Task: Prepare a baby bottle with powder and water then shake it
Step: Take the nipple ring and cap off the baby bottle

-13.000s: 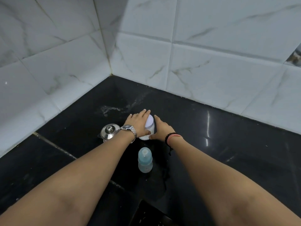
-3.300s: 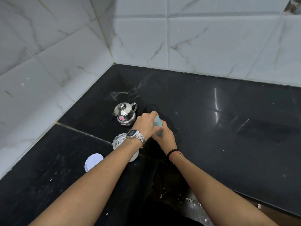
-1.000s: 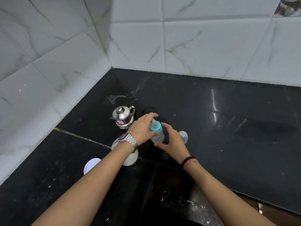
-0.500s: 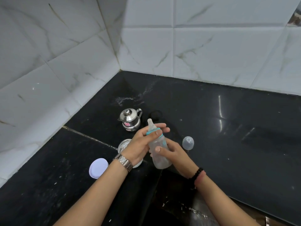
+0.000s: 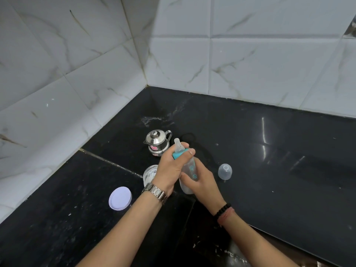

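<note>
Clear plastic baby bottle [image 5: 187,171] held tilted between both hands — left hand [image 5: 172,166] wraps teal collar [image 5: 178,154], right hand [image 5: 200,180] grips the lower body. Looks light, stiff, possibly slick; best gripped mid-body, not the soft nipple [image 5: 178,145].

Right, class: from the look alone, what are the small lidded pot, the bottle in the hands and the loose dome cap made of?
Small shiny lidded pot: polished metal, probably stainless steel, given its mirror-like reflections.
See-through baby bottle with teal collar: seemingly clear plastic, with a cloudy, likely silicone teat.
Translucent dome cap on the black counter: frosted plastic, by its milky look.
</note>
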